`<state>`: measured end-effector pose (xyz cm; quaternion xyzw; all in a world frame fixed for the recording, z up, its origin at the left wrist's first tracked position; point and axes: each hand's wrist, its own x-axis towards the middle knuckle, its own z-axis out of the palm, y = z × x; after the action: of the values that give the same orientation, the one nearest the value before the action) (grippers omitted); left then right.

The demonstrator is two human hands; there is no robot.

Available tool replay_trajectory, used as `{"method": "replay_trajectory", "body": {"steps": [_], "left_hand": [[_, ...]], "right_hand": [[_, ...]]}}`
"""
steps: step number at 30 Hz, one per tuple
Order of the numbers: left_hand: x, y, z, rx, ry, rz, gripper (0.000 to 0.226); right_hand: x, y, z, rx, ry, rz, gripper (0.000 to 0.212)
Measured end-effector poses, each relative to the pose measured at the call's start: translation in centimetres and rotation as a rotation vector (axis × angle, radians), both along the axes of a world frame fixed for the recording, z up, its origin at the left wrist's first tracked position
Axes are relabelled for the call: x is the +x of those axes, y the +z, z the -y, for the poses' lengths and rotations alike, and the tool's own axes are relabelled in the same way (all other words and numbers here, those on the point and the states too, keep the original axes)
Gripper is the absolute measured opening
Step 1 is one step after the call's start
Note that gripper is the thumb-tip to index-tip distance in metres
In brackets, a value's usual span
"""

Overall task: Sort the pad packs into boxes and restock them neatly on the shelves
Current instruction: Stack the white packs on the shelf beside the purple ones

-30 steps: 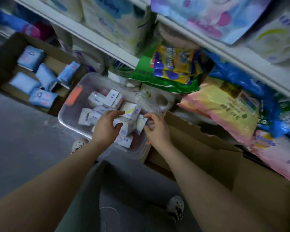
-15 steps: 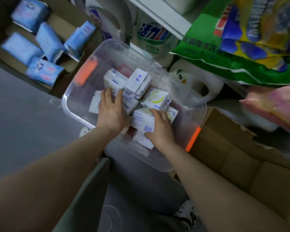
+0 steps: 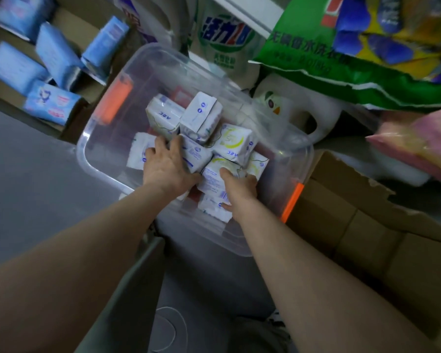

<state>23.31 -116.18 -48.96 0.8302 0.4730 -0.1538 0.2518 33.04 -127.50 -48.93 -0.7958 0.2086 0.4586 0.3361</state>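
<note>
The clear plastic storage bin with orange latches (image 3: 105, 159) sat on the grey floor (image 3: 36, 179) in front of the shelves, and all the small white pad packs (image 3: 201, 118) lay jumbled inside it. "ABC" in blue could be read on the pack at the back left (image 3: 163, 118) and again on the pack with the yellow-green crescent (image 3: 236, 142). The pack under the right hand carried blue small print and a barcode, too fine to make out. About eight white packs showed, though the hands covered some.

The left hand (image 3: 167, 166) lay flat across the middle packs, its grip apart with fingers spread and pressing down. The right hand (image 3: 237, 186) had its grip curled over the printed white pack with the barcode (image 3: 213, 179), thumb on the pack below.

Half a second before, both hands were in nearly the same places; the left fingers had since spread wider and slid a little left.

To the left, an open brown cardboard box (image 3: 92, 26) held five light blue pad packs (image 3: 56, 57). Behind the bin stood a white-and-green detergent pouch (image 3: 224, 39) with large Chinese characters, a white jug with a handle (image 3: 298, 115), and a green bag with white Chinese print (image 3: 316, 62). Flattened brown cardboard (image 3: 367, 225) lay to the right.
</note>
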Motion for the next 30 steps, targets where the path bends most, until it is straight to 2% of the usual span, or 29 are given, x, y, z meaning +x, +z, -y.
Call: {"method": "replay_trajectory", "body": {"steps": [2,5,7,9,10,12,13,15,19,22,25,28,30], "left_hand": [[0.3,0.7,0.0,-0.053,0.027,0.014,0.087],[0.5,2.8,0.1,-0.184,0.147,0.058,0.078],[0.2,4.5,0.1,-0.295,0.248,0.136,0.08],[-0.4,6.8,0.2,-0.43,0.379,0.263,0.083],[-0.7,8.1,0.4,-0.491,0.446,0.338,0.077],[-1.0,11.0,1.3,-0.595,0.566,0.462,0.052],[-1.1,12.5,1.9,-0.646,0.617,0.511,0.038],[-1.0,15.6,3.2,-0.733,0.748,0.554,0.019],[0.0,22.1,6.2,-0.907,0.946,0.61,0.043],[1.2,26.8,8.9,-0.998,0.884,0.652,0.057],[2.2,30.9,11.2,-1.085,0.693,0.674,0.066],[3.2,34.5,13.3,-1.119,0.488,0.724,0.051],[4.2,36.1,14.5,-1.063,0.374,0.749,0.042]], "right_hand": [[1.4,1.1,0.8,0.086,-0.146,-0.186,0.055],[3.3,3.0,2.7,0.146,-0.175,-0.346,0.023],[3.8,4.7,3.6,0.216,-0.193,-0.407,0.018],[4.3,6.6,4.3,0.28,-0.181,-0.376,0.022],[4.5,7.7,4.5,0.32,-0.168,-0.336,0.033],[5.1,10.6,5.2,0.419,-0.154,-0.283,0.059],[5.4,12.5,5.6,0.47,-0.152,-0.275,0.066],[5.8,16.6,6.7,0.556,-0.129,-0.252,0.066],[6.5,23.9,9.8,0.719,-0.09,-0.136,0.068],[7.1,28.5,12.4,0.769,-0.033,-0.011,0.07],[8.1,33.1,15.2,0.78,-0.024,0.104,0.068],[9.1,36.7,17.8,0.789,-0.071,0.186,0.05],[9.7,38.7,19.3,0.75,-0.064,0.262,0.047]]}}
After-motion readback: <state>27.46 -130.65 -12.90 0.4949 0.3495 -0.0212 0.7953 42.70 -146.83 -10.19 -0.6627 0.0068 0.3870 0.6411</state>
